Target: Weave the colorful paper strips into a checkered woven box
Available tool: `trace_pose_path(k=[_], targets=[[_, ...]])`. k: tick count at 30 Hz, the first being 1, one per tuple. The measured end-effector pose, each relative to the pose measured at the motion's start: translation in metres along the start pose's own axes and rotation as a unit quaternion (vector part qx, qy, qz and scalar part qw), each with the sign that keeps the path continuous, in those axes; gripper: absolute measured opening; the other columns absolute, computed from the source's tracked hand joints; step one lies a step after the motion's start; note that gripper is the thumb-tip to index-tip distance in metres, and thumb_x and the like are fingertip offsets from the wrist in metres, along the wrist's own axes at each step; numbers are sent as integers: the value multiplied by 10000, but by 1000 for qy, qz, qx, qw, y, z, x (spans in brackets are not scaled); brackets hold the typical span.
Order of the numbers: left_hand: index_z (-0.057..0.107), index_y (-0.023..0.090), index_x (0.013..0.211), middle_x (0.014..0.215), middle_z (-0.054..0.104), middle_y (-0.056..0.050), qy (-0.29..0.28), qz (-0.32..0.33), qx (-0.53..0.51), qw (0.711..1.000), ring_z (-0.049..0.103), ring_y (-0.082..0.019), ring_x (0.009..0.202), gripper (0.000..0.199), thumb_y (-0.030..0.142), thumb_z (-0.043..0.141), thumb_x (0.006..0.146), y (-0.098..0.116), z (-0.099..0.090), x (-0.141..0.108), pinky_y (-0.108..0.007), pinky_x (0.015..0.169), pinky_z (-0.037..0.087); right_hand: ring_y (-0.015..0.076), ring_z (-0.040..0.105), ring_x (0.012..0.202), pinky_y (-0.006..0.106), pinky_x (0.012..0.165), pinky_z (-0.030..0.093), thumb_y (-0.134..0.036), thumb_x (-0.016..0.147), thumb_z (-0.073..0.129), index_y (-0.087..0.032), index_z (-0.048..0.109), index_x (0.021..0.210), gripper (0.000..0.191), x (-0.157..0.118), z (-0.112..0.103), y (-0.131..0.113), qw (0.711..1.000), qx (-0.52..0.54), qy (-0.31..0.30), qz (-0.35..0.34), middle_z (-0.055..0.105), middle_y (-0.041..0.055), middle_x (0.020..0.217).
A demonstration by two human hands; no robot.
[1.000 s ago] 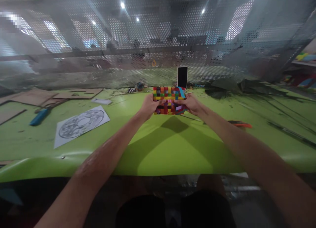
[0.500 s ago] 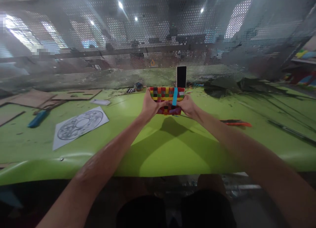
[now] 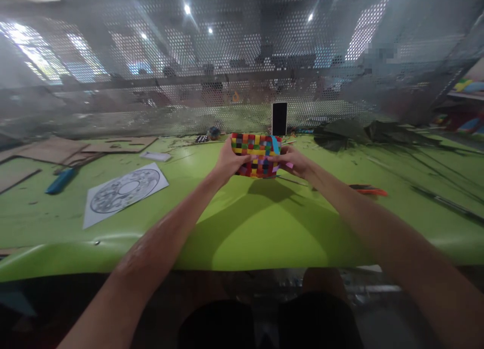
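Woven checkered piece (image 3: 256,151) lies between the person's 2 hands, held up over the green bench (image 3: 245,238), long axis running left to right. Fingers of the left hand (image 3: 228,162) are clamped on its left end, those of the right hand (image 3: 295,162) on its right, thumbs across the front; I can't make out the fingers behind. A blue strip (image 3: 275,144) slants over the face near the right end, so the right hand is nearer to it. The weave looks like flat, slightly glossy strips, red, yellow, green and black. Around it I see a smooth paper sheet (image 3: 125,193) printed with a ring, then stiff brown cardboard (image 3: 121,146), broad dark leaves (image 3: 340,133), and farthest, a perforated screen (image 3: 242,76).
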State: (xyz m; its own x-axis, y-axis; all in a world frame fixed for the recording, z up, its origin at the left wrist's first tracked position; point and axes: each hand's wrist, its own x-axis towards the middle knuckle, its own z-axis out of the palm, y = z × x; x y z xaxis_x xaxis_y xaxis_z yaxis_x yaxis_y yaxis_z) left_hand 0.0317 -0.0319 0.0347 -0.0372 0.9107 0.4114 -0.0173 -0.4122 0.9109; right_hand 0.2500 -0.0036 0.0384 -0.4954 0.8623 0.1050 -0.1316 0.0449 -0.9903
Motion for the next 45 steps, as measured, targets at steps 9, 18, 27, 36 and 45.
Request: trace_pose_path(k=[9, 18, 27, 36, 45], targets=[[565, 185, 1076, 1072, 736, -110, -74, -116, -98, 986, 740, -254, 892, 628, 265, 911, 558, 1, -7, 0, -447, 817, 636, 198, 756, 838, 352, 836, 649, -276, 630, 960, -165, 789, 888, 329, 1, -4, -1, 999, -8, -35, -1, 801, 75, 938], [494, 224, 1052, 1017, 714, -48, 39, -23, 43, 998, 728, -240, 912, 771, 230, 981, 454, -13, -2, -1, -408, 857, 631, 224, 735, 795, 351, 673, 661, -262, 493, 994, -188, 770, 867, 442, 11, 13, 20, 995, -17, 82, -49, 798, 76, 982], [627, 167, 1002, 1011, 758, -87, -25, -53, -12, 998, 739, -239, 883, 624, 291, 973, 497, -3, -1, -4, -409, 833, 642, 189, 742, 848, 296, 814, 631, -231, 590, 943, -176, 794, 898, 346, 1, -4, 3, 999, -16, -43, 21, 800, 81, 985], [629, 178, 1062, 1080, 764, -109, -32, -56, -35, 997, 758, -264, 905, 589, 280, 938, 571, -9, -12, 4, -431, 814, 651, 196, 743, 820, 358, 815, 640, -93, 640, 805, -172, 768, 889, 264, 2, -32, 0, 999, 27, -35, 32, 793, 58, 913], [634, 187, 1059, 1087, 766, -102, -14, -30, -28, 999, 755, -292, 960, 617, 326, 949, 547, -14, -15, 8, -483, 882, 638, 163, 720, 706, 266, 670, 620, -192, 585, 931, -179, 777, 799, 264, 3, -38, -4, 1000, 1, -8, -5, 767, 41, 768]])
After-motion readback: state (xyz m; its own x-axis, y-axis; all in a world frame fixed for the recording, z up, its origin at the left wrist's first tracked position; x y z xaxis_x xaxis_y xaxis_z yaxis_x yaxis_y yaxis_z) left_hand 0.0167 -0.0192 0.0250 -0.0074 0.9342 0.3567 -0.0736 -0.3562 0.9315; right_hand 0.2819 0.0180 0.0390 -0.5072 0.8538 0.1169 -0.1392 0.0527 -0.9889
